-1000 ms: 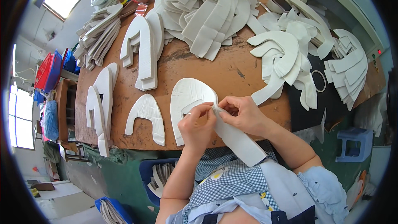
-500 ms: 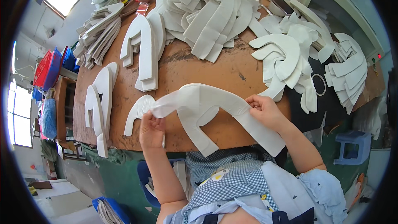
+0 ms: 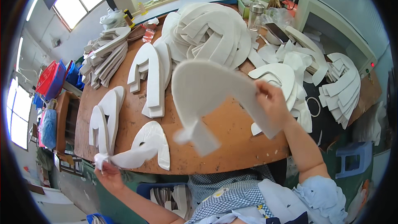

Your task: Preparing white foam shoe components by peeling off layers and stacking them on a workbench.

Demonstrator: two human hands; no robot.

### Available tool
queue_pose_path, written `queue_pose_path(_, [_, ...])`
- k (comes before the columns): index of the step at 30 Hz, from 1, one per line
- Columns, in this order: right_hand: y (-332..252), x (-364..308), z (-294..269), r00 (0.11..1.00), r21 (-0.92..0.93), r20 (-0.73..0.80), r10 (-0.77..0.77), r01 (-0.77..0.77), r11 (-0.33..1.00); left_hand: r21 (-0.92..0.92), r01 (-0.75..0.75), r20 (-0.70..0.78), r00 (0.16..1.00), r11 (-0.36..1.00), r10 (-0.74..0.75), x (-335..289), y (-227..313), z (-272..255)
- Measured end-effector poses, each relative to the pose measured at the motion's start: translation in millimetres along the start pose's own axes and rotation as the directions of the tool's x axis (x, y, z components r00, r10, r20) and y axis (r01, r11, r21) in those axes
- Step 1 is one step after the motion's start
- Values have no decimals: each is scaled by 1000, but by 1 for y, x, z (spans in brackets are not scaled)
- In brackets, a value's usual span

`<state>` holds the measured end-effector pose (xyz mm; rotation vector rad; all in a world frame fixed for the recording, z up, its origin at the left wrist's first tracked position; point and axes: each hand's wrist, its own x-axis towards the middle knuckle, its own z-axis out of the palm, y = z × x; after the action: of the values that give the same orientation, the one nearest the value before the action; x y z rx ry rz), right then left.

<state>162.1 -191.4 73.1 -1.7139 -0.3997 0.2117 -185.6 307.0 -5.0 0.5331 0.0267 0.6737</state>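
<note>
My right hand (image 3: pixel 273 103) pinches one leg of a white U-shaped foam piece (image 3: pixel 199 87), raised over the table and smeared by motion. Down at the table's near left edge, my left hand (image 3: pixel 109 175) has its fingers closed on the end of a thin white film strip (image 3: pixel 139 157). The strip trails rightward, apart from the foam piece. Behind it lies a white U-shaped piece with a shiny, wrinkled surface (image 3: pixel 162 147). A small pale flap, blurred, sticks out near the foam piece's lower left leg.
The brown worktable (image 3: pixel 232 153) carries a big heap of white U-shaped pieces (image 3: pixel 211 29), with smaller stacks (image 3: pixel 108 120) at left and a fanned pile (image 3: pixel 344 91) at right. A glass jar (image 3: pixel 256 14) stands at the back. A blue stool (image 3: pixel 353 159) is at right.
My left hand has moved left and down, with the film strip now away from the foam piece. My right hand has raised and tilted the foam piece. The view has shifted upward.
</note>
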Motion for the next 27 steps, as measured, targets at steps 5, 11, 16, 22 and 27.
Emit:
queue_pose_path(5, [5,123,-13,982,254,-75,-171,185,949,-54,-160,-8,987,986,160,-8,6,23])
queue_pose_path(11, [1,193,24,912,-837,-179,-370,56,544,-67,-7,102,995,998,14,-12,-30,64])
queue_pose_path(16, [22,50,104,828,-52,560,-29,70,996,174,-35,-50,998,984,44,-11,-100,152])
queue_pose_path(22, [40,-34,124,309,156,922,232,-848,507,614,450,241,676,649,-696,-7,-214,201])
queue_pose_path(27, [29,-38,90,387,167,871,303,-813,558,818,410,218,430,404,-876,-29,-264,202])
